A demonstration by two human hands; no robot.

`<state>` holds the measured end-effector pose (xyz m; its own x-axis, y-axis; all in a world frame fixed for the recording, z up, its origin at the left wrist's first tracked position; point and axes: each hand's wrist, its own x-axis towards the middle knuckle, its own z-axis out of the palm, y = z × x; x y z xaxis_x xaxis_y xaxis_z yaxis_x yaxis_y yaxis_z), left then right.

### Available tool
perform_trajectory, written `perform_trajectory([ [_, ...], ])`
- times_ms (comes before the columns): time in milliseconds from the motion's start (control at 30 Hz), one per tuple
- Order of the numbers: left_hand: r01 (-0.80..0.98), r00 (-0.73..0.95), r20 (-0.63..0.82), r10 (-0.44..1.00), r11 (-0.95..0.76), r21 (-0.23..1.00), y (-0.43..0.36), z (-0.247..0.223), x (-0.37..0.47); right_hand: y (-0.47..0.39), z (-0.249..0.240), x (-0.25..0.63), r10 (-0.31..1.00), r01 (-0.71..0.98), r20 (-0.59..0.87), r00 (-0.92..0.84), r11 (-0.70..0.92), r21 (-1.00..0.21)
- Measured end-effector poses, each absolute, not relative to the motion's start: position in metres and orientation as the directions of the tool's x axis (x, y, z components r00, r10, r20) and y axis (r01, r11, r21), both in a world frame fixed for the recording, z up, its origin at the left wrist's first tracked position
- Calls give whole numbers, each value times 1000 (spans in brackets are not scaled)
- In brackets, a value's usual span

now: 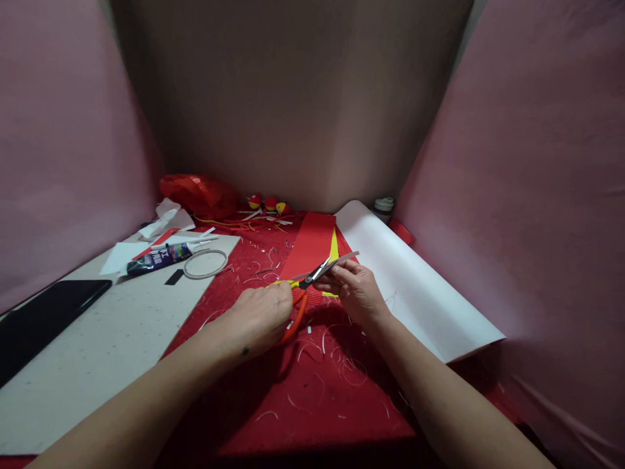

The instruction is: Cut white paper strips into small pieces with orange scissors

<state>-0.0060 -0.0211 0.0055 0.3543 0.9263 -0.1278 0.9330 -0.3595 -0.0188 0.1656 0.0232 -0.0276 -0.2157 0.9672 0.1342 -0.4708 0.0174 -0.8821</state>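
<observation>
- Left hand is wrapped tight around the orange handles of the scissors, blades open a bit and pointing up and to the right.
- Right hand is pinching a thin grey paper strip with fingers closed on it, holding it right at the blades. The strip sticks out past the scissor tips toward the back.
- So my read: this is the cutting step, snipping a narrow sliver off the strip. The blades look like they're just biting at the strip's near end.
- Next move probably calls for keeping the strip taut and level while the blades close, and feeding it straight so the cut doesn't wander. The fingers sit very near the blades, so watch that.
- All of it happens over the red cloth on the counter, which is covered in curly white and yellow trimmings.
- Just behind the hands lie a red paper sheet with a yellow sheet peeking out under it, and a big white paper roll off to the right.
- On the left there's a pale board with a glue tube, a wire ring and a dark tablet-ish thing.
- At the back: a red plastic bag and some small red-and-yellow figures.
</observation>
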Motion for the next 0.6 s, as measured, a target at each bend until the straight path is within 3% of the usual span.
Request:
perform_trajectory([
  [367, 928, 368, -91, 926, -371, -29, -18, -3, -9, 23, -27, 164, 972, -472, 118, -202, 9, -882],
  [600, 930, 360, -144, 922, -368, -29, -19, 4, -8, 24, -28, 165, 974, -463, 103, -204, -3, -886],
])
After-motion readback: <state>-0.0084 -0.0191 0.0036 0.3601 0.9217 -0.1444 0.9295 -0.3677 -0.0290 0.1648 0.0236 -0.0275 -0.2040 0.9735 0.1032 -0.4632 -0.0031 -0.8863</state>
